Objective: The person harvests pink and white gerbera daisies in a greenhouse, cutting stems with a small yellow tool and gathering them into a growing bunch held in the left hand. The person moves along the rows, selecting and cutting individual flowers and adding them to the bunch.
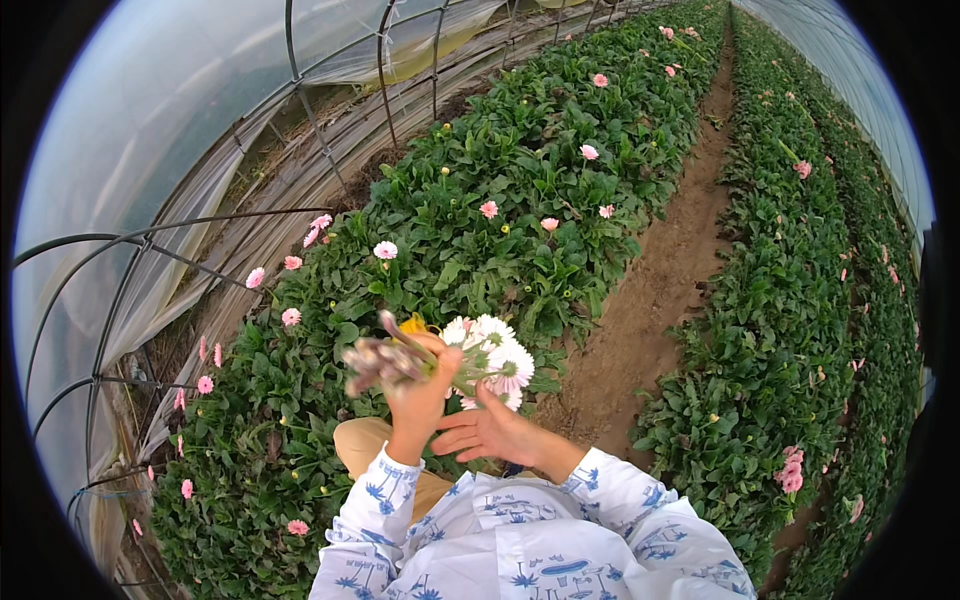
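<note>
My left hand [422, 390] is closed around the stems of a bunch of gerbera daisies [499, 358]. The white, pink-tinged blooms point to the right, and the blurred cut stem ends [386, 361] stick out to the left. Something yellow-orange [415, 325] shows just behind my left fingers; what it is, I cannot tell. My right hand [491, 435] is just below the blooms, palm up with fingers apart. Its thumb is near the lower flowers, and whether it touches them is unclear.
Leafy gerbera beds [465, 262] with scattered pink flowers [489, 209] surround me. A dirt path [660, 270] runs ahead on the right. Pink gerberas lie bunched [790, 470] on the right bed. Tunnel hoops [142, 244] and plastic sheeting [165, 300] stand at left.
</note>
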`<state>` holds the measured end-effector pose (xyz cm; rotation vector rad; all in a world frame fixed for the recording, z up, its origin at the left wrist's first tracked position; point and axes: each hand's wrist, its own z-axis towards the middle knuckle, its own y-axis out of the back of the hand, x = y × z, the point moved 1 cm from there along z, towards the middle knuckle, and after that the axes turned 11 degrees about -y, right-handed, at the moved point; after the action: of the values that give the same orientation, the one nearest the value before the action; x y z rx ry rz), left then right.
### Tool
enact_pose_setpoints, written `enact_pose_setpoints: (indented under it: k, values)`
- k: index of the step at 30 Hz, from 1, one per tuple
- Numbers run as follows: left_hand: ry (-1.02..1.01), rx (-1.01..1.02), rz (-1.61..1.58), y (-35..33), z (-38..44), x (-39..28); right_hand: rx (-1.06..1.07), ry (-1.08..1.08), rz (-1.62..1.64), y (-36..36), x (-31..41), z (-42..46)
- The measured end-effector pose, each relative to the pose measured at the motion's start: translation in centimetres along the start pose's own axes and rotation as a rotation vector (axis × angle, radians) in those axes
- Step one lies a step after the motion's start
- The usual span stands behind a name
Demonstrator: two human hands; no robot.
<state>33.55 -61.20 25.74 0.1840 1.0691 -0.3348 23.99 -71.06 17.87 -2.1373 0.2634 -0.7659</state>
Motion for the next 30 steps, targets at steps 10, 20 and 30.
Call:
enact_pose_setpoints:
  k: [10, 20, 30]
  values:
    - [-0.158, 0.424, 0.091, -1.5, -6.1, 3.1, -0.427, 0.226, 0.839, 2.5, 1.9, 0.4]
    - [0.654, 0.029, -0.149, 5.8, -11.0, 14.2, -0.703, 0.156, 0.397, 11.8, 4.0, 2.6]
    - [1.132, -0.672, -0.849, 13.6, -12.9, 29.0, -1.075, 0.348, -0.357, 25.3, 6.9, 17.1]
